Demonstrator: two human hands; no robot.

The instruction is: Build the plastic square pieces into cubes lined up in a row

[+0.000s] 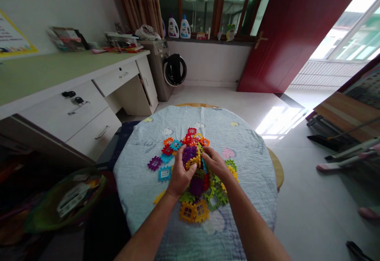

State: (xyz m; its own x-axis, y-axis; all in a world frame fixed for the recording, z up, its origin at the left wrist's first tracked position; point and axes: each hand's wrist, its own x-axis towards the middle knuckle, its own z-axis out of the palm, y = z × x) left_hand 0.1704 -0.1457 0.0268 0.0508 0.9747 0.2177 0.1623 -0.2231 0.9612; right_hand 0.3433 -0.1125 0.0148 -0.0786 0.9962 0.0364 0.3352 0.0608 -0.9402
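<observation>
A heap of colourful plastic interlocking tiles (204,197) lies in the middle of a round table under a pale blue cloth (252,162). My left hand (179,174) is closed around a small assembly of purple and yellow tiles (190,156), held just above the heap. My right hand (215,163) pinches the same assembly from its right side. Loose purple (154,163) and blue tiles (164,173) lie left of my hands, red and orange ones (191,138) beyond them. A joined orange pair (194,211) sits nearest me.
A white desk with drawers (86,103) runs along the left wall. A washing machine (166,69) stands at the back under a window sill with detergent bottles (179,27). A green bag (62,201) sits low left. A red door (293,27) stands open right.
</observation>
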